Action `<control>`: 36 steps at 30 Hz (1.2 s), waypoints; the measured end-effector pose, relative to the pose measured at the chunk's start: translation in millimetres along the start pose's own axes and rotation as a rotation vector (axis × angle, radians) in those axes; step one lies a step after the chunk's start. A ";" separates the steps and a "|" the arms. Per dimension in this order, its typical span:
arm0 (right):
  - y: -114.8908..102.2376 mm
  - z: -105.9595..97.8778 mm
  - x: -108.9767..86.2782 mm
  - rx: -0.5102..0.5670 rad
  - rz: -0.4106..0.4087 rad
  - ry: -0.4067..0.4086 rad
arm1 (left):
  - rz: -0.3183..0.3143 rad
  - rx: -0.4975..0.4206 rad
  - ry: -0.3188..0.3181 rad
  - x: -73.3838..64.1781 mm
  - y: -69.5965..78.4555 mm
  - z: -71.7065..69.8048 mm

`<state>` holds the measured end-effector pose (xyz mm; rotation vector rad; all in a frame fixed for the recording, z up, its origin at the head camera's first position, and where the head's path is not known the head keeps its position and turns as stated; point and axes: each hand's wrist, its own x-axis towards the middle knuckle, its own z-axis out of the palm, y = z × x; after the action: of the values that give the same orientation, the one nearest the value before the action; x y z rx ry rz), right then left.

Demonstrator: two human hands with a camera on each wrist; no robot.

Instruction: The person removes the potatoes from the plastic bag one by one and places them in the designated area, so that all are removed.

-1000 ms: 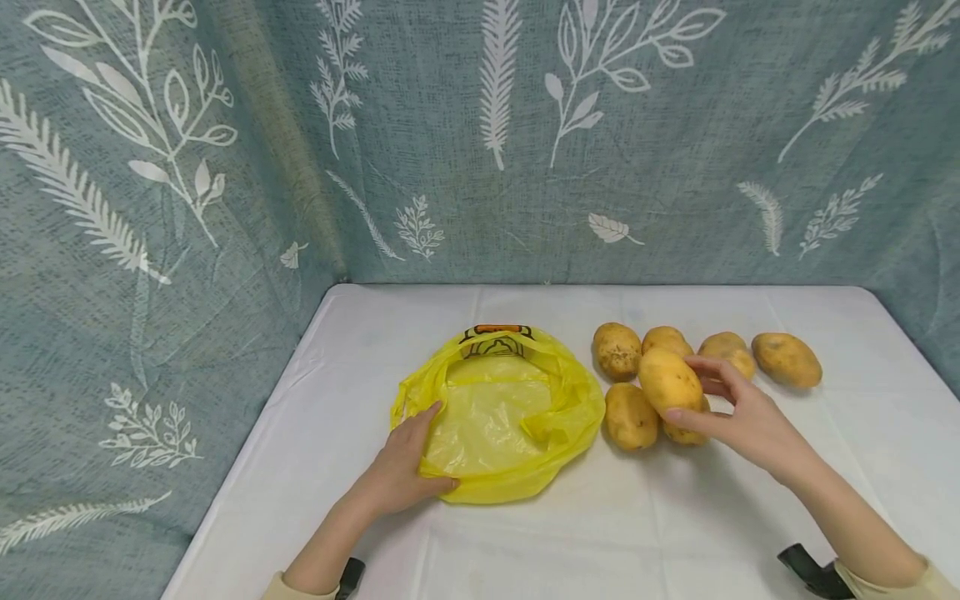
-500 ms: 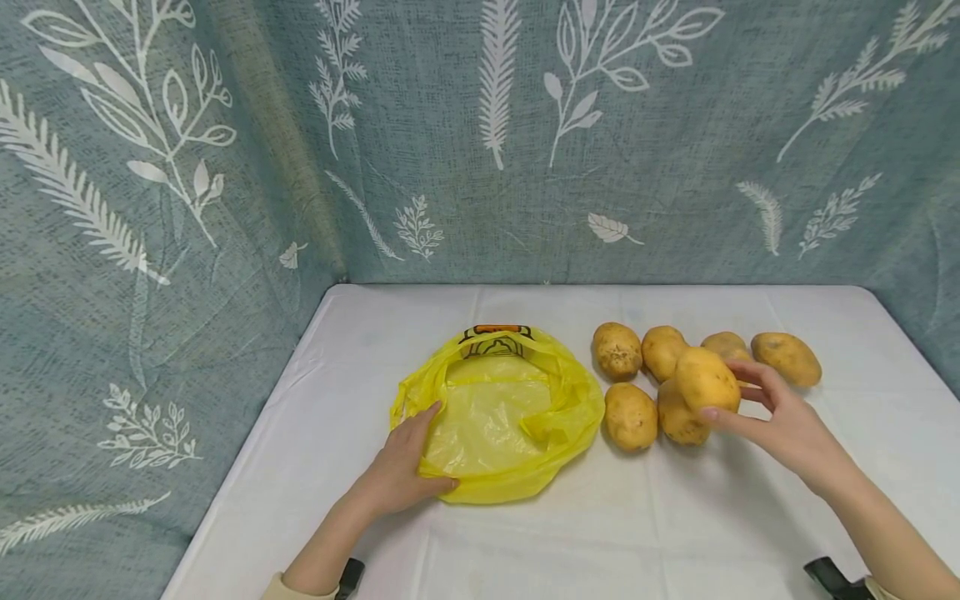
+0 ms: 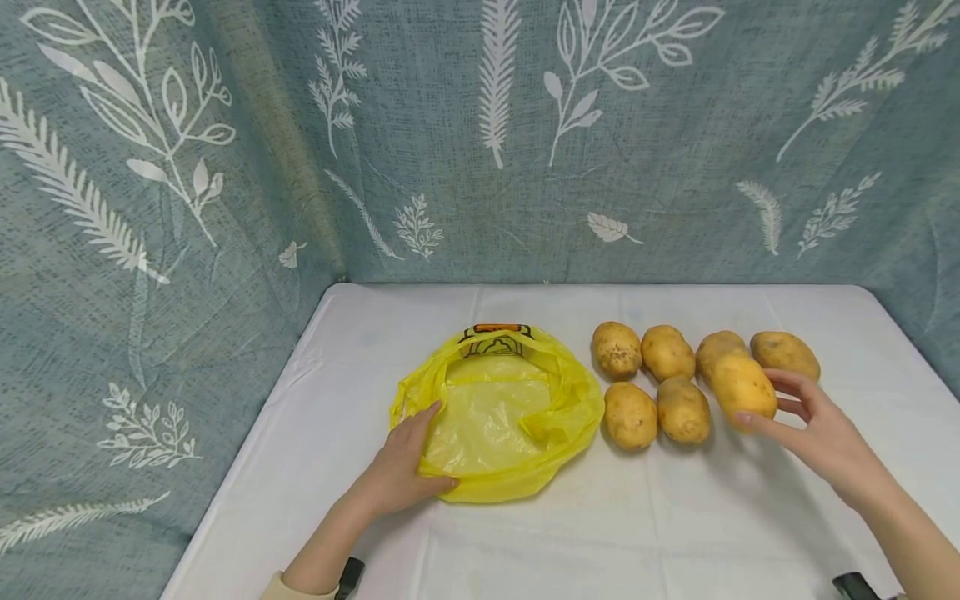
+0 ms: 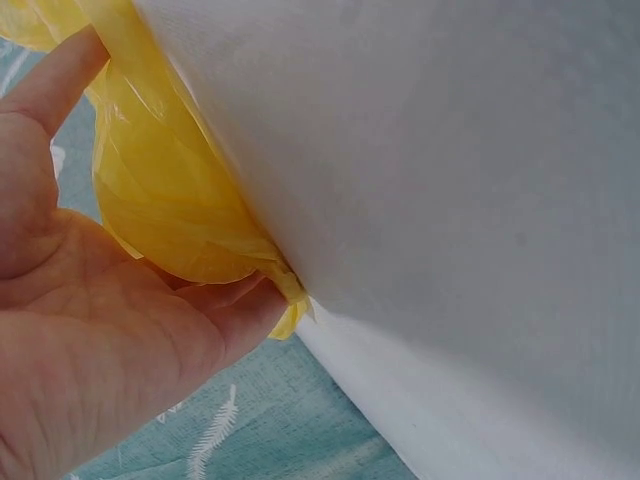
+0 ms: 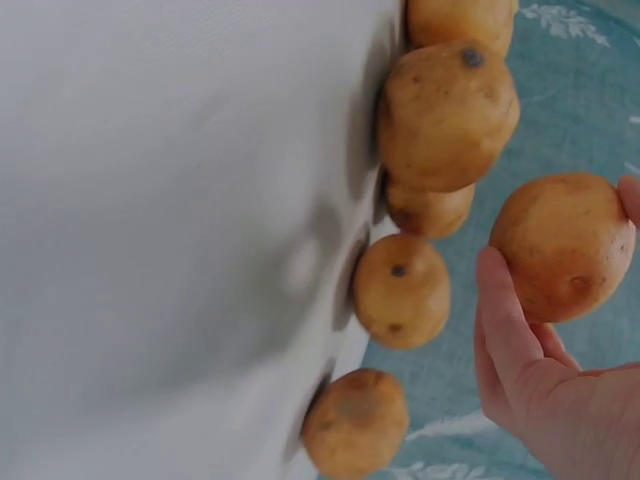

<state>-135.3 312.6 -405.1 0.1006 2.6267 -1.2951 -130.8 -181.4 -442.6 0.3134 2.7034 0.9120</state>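
Note:
My right hand (image 3: 821, 429) holds a yellow-brown potato (image 3: 738, 385) between thumb and fingers, in front of the potatoes at the right. The right wrist view shows this held potato (image 5: 563, 247) with other potatoes beyond it. On the left, a yellow plastic bag (image 3: 487, 492) lies low with its mouth spread upward and its bottom visible inside. My left hand (image 3: 401, 467) rests against the bag's left side, thumb and fingers spread apart. Seen from the left wrist, the thumb touches the yellow film (image 4: 165, 190), which partly covers the fingertips.
Two potatoes, one nearer the bag (image 3: 630, 417) and one farther right (image 3: 684, 410), lie in a front row. Several others, including the leftmost (image 3: 617, 350), form a back row. A white cloth (image 3: 555, 550) covers the table, and a patterned blue-green curtain (image 3: 450, 167) hangs behind.
My right hand has moved rightward with the potato, from above the front row to its right end. My left hand and the bag have stayed in place.

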 end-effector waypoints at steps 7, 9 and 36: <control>10.9 -2.0 0.1 -0.047 0.057 0.001 | -0.006 0.001 -0.001 0.0 0.7 0.0; 14.8 -2.2 0.6 -0.057 0.074 -0.008 | -0.011 0.002 -0.002 0.0 0.4 0.3; 29.6 15.1 7.8 -0.312 -0.052 0.051 | 0.007 -0.031 0.026 0.1 2.3 -1.0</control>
<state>-135.9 318.5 -438.6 0.0165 2.8545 -0.8908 -130.9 -180.1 -440.4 0.3074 2.7099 0.9659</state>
